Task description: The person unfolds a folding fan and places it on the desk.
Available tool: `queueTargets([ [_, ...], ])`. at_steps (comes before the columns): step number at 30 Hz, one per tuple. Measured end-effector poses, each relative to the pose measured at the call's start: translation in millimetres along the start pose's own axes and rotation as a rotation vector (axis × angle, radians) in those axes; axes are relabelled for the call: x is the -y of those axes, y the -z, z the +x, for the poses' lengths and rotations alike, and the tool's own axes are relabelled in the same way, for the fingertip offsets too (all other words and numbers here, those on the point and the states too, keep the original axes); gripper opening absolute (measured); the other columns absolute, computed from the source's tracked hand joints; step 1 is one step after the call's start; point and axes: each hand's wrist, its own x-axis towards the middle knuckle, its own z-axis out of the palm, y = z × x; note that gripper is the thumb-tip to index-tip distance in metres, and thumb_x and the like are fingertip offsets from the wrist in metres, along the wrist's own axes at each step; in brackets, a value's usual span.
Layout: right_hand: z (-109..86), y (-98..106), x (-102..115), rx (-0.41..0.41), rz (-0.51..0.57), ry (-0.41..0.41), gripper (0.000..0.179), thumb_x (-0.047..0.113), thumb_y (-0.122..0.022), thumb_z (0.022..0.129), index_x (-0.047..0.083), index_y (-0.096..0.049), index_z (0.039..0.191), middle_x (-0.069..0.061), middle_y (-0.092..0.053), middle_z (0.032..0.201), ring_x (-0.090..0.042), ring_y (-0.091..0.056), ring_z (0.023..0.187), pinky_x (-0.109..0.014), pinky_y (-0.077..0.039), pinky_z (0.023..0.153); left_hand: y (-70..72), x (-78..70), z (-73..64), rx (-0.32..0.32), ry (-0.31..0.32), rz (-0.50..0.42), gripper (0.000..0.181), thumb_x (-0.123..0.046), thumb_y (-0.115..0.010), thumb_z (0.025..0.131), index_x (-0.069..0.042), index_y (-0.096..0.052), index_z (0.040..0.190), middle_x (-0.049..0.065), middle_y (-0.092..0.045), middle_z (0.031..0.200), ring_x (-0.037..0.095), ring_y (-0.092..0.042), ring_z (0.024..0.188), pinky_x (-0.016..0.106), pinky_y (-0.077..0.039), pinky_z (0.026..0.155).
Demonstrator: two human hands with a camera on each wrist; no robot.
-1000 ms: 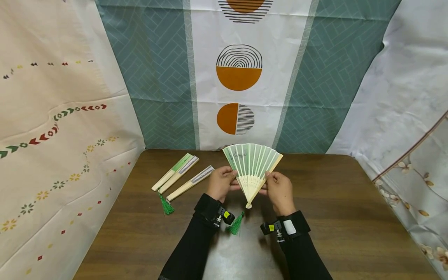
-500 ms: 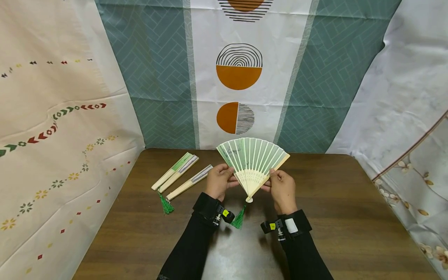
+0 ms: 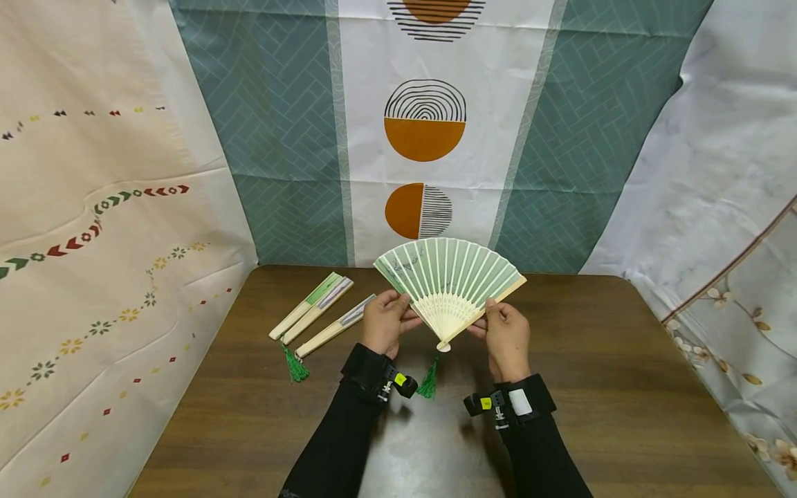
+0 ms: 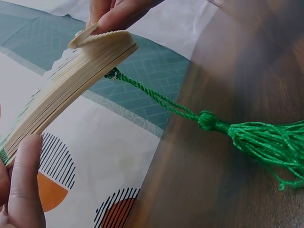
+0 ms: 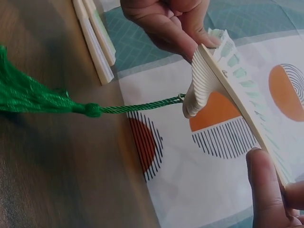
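Green fan: it was spread wide and held up off the desk [image 3: 629, 387], between the left hand [image 3: 382, 325] and the right hand [image 3: 509, 339], its pivot end turned to the near side.
Left fingers: the fan's left edge was pinched between them and the thumb.
Right fingers: the opposite edge was gripped likewise, thumb on the near face.
Green tassel [image 3: 428, 382]: it was hung from the pivot, between the wrists.
Folded fans [image 3: 317, 311]: three were laid at the left, two side by side, the third nearer the left hand.
Surface: brown, wood-grained.
Room: teal-and-white cloth [image 3: 286, 152] was hung behind, cream cloth [image 3: 106, 277] at left, white cloth [image 3: 735, 138] at right.
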Motion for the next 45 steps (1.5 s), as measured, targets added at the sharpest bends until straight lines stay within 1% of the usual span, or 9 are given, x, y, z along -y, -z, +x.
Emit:
queueTargets([
  [3, 0.5, -0.5, -1.5, -0.01, 0.022, 0.004, 0.041, 0.02, -0.055, 0.122, -0.018, -0.066, 0.131, -0.007, -0.073, 0.098, -0.004, -0.078, 0.072, -0.02, -0.07, 0.07, 0.2, 0.3, 0.2, -0.005, -0.003, -0.01, 0.014, 0.005, -0.058, 0.116, 0.006, -0.063, 0.103, 0.004, -0.067, 0.079, 0.014, -0.071, 0.068, 0.027, -0.072, 0.067],
  [8, 1.8, 0.0, -3.4, -0.021, 0.094, 0.005, 0.038, 0.018, -0.055, 0.122, -0.019, -0.065, 0.129, -0.003, -0.071, 0.096, -0.005, -0.079, 0.072, -0.02, -0.071, 0.071, 1.0, 0.0, 0.2, -0.019, 0.002, -0.037, 0.015, 0.006, -0.057, 0.116, 0.003, -0.061, 0.101, 0.004, -0.066, 0.082, 0.014, -0.071, 0.069, 0.027, -0.072, 0.068],
  [16, 4.0, -0.3, -3.9, -0.039, 0.138, 0.004, 0.038, 0.019, -0.056, 0.122, -0.017, -0.065, 0.129, -0.001, -0.074, 0.096, -0.004, -0.08, 0.072, -0.019, -0.071, 0.072, 2.3, -0.6, 0.9, -0.035, -0.008, -0.079, 0.012, 0.005, -0.056, 0.117, 0.002, -0.062, 0.106, 0.001, -0.066, 0.089, 0.012, -0.07, 0.071, 0.024, -0.071, 0.068],
  [21, 5.5, -1.4, -3.7, -0.054, 0.184, 0.0, 0.034, 0.017, -0.055, 0.121, -0.015, -0.064, 0.125, 0.001, -0.073, 0.092, -0.004, -0.079, 0.073, -0.021, -0.071, 0.072, 1.9, -1.1, 1.3, -0.06, -0.02, -0.105, 0.013, 0.006, -0.056, 0.116, 0.004, -0.063, 0.105, 0.001, -0.067, 0.086, 0.012, -0.071, 0.071, 0.025, -0.071, 0.068],
  [26, 5.4, -1.6, -3.3, -0.085, 0.238, 0.007, 0.028, 0.016, -0.057, 0.121, -0.011, -0.065, 0.117, 0.001, -0.072, 0.092, -0.005, -0.08, 0.074, -0.023, -0.072, 0.073, 1.2, -1.8, 1.5, -0.083, -0.034, -0.128, 0.013, 0.006, -0.056, 0.116, 0.006, -0.064, 0.106, 0.002, -0.069, 0.085, 0.013, -0.072, 0.071, 0.026, -0.072, 0.07],
  [31, 4.1, -2.2, -3.4, -0.112, 0.273, 0.025, 0.026, 0.016, -0.057, 0.121, -0.006, -0.065, 0.11, -0.004, -0.068, 0.095, -0.008, -0.08, 0.076, -0.025, -0.073, 0.074, 0.7, -2.1, 1.1, -0.097, -0.046, -0.144, 0.013, 0.006, -0.057, 0.116, 0.005, -0.063, 0.105, 0.002, -0.069, 0.085, 0.014, -0.073, 0.071, 0.027, -0.073, 0.07],
  [37, 4.2, -1.7, -3.8, -0.119, 0.31, 0.037, 0.027, 0.018, -0.056, 0.122, -0.007, -0.064, 0.115, -0.003, -0.068, 0.092, -0.011, -0.08, 0.082, -0.027, -0.074, 0.08, -0.8, -1.3, 2.2, -0.097, -0.076, -0.184, 0.016, 0.004, -0.057, 0.116, 0.003, -0.06, 0.101, 0.006, -0.065, 0.086, 0.014, -0.076, 0.073, 0.027, -0.073, 0.074],
  [41, 4.7, -1.9, -3.6, -0.128, 0.356, 0.035, 0.028, 0.017, -0.055, 0.122, -0.01, -0.064, 0.119, -0.001, -0.073, 0.091, -0.01, -0.081, 0.082, -0.026, -0.073, 0.079, -2.3, -0.4, 3.6, -0.111, -0.079, -0.213, 0.017, 0.004, -0.057, 0.116, 0.001, -0.059, 0.1, 0.007, -0.064, 0.087, 0.013, -0.075, 0.072, 0.028, -0.074, 0.074],
  [45, 4.9, -2.3, -3.9, -0.139, 0.4, 0.046, 0.029, 0.017, -0.054, 0.121, -0.01, -0.064, 0.12, -0.002, -0.074, 0.093, -0.01, -0.081, 0.082, -0.026, -0.073, 0.079, -3.7, 2.0, 4.4, -0.129, -0.081, -0.224, 0.016, 0.005, -0.056, 0.116, 0.001, -0.058, 0.101, 0.008, -0.062, 0.088, 0.014, -0.075, 0.073, 0.027, -0.074, 0.075],
])
